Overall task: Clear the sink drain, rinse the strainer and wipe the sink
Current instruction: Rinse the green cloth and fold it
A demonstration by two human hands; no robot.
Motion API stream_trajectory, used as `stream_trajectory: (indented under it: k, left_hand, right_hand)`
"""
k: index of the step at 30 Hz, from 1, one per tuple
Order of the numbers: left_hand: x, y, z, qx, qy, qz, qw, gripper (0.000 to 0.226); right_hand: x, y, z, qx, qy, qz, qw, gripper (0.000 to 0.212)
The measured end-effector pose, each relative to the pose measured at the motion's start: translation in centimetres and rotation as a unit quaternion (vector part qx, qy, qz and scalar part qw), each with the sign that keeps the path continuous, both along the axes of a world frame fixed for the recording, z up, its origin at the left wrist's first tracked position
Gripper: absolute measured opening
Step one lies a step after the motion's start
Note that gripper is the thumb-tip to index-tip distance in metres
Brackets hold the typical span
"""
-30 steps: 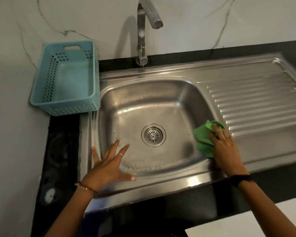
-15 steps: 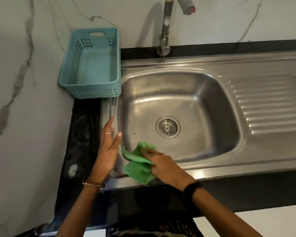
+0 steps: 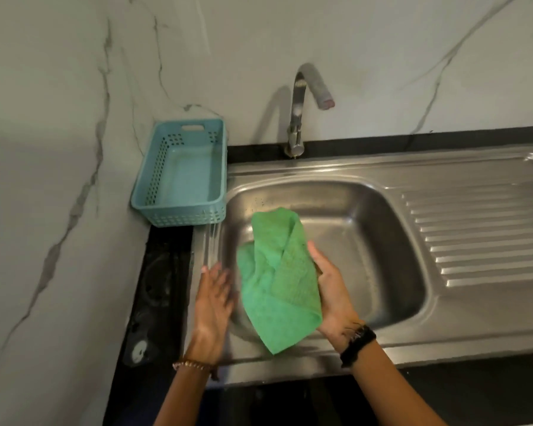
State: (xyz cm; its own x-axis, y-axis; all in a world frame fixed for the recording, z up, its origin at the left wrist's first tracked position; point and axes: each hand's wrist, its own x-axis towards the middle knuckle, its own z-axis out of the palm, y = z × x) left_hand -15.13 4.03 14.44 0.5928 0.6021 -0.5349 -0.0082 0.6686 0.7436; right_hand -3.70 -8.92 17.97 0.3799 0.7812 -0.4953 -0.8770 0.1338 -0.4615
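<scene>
- The right hand (image 3: 333, 298), just right of the frame's centre, holds a green cloth (image 3: 279, 279) above the sink (image 3: 382, 241); its thumb lies along the cloth's right edge, and the other fingers are hidden behind the fabric, so their grip cannot be told.
- The cloth hangs folded and lifted, its top corner toward the basin's upper left and its bottom point over the sink's near rim, low in the frame's centre.
- The left hand (image 3: 213, 305), lower left of centre, is flat and blurred, fingers straight and close together, pointing up the frame over the sink's left rim; it sits just beside the cloth, and contact cannot be told.
- The cloth covers the middle of the basin, so the drain is out of sight.
- A ribbed draining board (image 3: 474, 235) fills the right of the frame.
- A tap (image 3: 302, 109) rises at upper centre, its spout pointing right.
- A blue basket (image 3: 179, 216) stands in the upper left, touching the sink's left rim.
- A bead bracelet (image 3: 191, 364) circles the left wrist; a black band (image 3: 357, 344) circles the right.
</scene>
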Motion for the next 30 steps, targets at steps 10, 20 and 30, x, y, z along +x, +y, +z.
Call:
stream_trajectory:
  k: [10, 20, 30]
  left_hand:
    - [6.9, -6.1, 5.5, -0.084, -0.108, -0.164, 0.977, 0.047]
    - [7.1, -2.6, 9.1, 0.365, 0.042, -0.203, 0.908, 0.017]
    - [6.7, -1.1, 8.9, 0.277, 0.043, -0.245, 0.928, 0.020]
  right_hand:
    - [5.3, -3.0, 2.2, 0.000, -0.124, -0.036, 0.992, 0.076]
    - [9.1, -5.6, 1.0, -0.139, -0.229, 0.059, 0.962, 0.040]
    - [9.8, -5.1, 0.2, -0.138, -0.261, 0.106, 0.950, 0.040]
